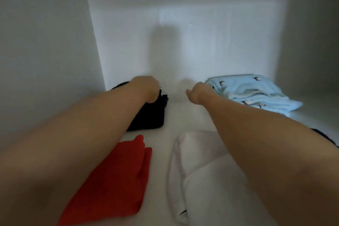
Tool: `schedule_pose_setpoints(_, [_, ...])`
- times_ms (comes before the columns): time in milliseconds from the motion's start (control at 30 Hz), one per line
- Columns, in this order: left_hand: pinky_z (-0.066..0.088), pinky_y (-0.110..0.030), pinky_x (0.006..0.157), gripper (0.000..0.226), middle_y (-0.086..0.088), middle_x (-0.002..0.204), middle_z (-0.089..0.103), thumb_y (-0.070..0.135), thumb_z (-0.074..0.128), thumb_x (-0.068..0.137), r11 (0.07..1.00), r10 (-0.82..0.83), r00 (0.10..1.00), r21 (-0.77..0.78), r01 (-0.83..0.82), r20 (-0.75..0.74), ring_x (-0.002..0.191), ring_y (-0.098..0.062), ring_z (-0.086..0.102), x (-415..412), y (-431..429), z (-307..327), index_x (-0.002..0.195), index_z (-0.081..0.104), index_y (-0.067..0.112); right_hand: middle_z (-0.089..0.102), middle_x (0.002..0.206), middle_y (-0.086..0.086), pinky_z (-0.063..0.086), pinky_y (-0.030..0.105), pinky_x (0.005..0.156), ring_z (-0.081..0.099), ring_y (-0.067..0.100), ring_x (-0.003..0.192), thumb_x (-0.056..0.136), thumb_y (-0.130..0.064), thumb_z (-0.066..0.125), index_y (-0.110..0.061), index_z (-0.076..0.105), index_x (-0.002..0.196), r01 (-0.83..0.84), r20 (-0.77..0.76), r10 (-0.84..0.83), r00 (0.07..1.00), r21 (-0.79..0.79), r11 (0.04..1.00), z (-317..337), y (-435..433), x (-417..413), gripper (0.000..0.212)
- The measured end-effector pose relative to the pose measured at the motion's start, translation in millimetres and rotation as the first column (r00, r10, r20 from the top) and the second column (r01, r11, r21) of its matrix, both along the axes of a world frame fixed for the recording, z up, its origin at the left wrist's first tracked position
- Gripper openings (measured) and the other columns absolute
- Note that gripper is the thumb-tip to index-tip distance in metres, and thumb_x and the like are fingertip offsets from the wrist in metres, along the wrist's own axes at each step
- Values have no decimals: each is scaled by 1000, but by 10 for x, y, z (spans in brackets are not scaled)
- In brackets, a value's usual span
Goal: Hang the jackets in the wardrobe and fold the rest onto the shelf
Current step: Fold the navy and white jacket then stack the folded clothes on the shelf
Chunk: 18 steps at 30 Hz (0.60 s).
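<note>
Both bare arms reach into a white wardrobe compartment, over a shelf point(176, 115) that holds several folded clothes. Taking the shelf's middle as the clock's centre and the back wall point(183, 42) as 12 o'clock, a black folded garment point(152, 115) lies at about 10 o'clock, close to the left wall. The left grip point(147, 88) sits on the far end of this garment, wrist bent and fingers curled down over its edge, holding the cloth; the frame is blurred there, so the single fingers do not show.

A light-blue folded garment point(256, 91) with small dark figures printed on it lies at about 2 o'clock, near the right wall. The right grip point(199, 91) is just beside its left edge, thumb pointing toward 9 o'clock. Its fingers are hidden behind the hand, so I cannot tell whether it is spread, pressed together or touching the blue cloth.

Nearer the front, a red folded garment point(117, 180) lies at about 7 o'clock and a white folded garment point(200, 180) at about 5 o'clock, apart from each other, with bare shelf between. A dark piece of cloth point(324, 136) peeks out past the right forearm at 3 o'clock, mostly hidden.
</note>
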State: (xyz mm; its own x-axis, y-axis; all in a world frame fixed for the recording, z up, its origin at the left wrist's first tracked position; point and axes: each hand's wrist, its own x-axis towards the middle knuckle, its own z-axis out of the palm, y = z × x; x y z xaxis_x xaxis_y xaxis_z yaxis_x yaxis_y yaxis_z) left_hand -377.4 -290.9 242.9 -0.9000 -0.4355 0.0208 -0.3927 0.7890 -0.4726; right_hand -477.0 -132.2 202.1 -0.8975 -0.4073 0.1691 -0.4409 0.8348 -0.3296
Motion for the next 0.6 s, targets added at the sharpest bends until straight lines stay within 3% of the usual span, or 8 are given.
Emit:
schedule_pose_setpoints(100, [51,-34,76,16,-18,121,64,9,61,87,950,-282,940,77,301,-194,107,-33,65,-364,683,-5,102,66,6,48,146,19,34,43,113,42,37,137,97,-40,49,-6,50,139,174,-77,-175,981,-23,984,31,578,-303,54])
schedule_pose_setpoints(233, [48,-33,90,43,-16,134,57,18,61,91,799,-496,808,195,568,-318,119,-33,59,-826,1404,-152,133,53,9,46,144,16,34,49,108,33,39,138,98,-44,42,-14,49,138,283,-164,-300,940,-116,952,64,1177,-533,50])
schedule_pose_setpoints(333, [46,-43,105,70,-12,145,45,24,71,83,768,-506,780,218,602,-368,130,-33,50,-1120,1744,-259,145,41,12,52,135,15,38,48,104,40,38,131,99,-31,38,-18,52,133,291,-197,-313,929,-134,947,139,1555,-718,39])
schedule_pose_setpoints(433, [40,-43,113,89,-8,155,37,37,75,78,712,-575,750,252,655,-326,138,-31,41,-1306,1962,-323,153,31,18,46,146,12,37,47,108,40,37,136,99,-26,42,-30,46,141,290,-126,-282,951,55,955,102,1909,-889,43])
schedule_pose_setpoints(533, [49,-39,99,73,-7,137,56,45,73,78,716,-590,777,304,629,-219,121,-28,56,-1359,2050,-469,142,46,25,49,149,12,36,36,108,46,32,135,106,-30,35,-22,48,146,92,4,-94,996,199,976,-125,2036,-1000,42])
schedule_pose_setpoints(600, [50,-35,87,58,-7,123,61,39,75,77,742,-599,776,228,630,-198,110,-27,60,-1325,1999,-549,128,52,22,53,145,13,37,37,105,49,32,131,107,-34,30,-19,52,142,24,17,-29,999,245,969,-190,1982,-993,44])
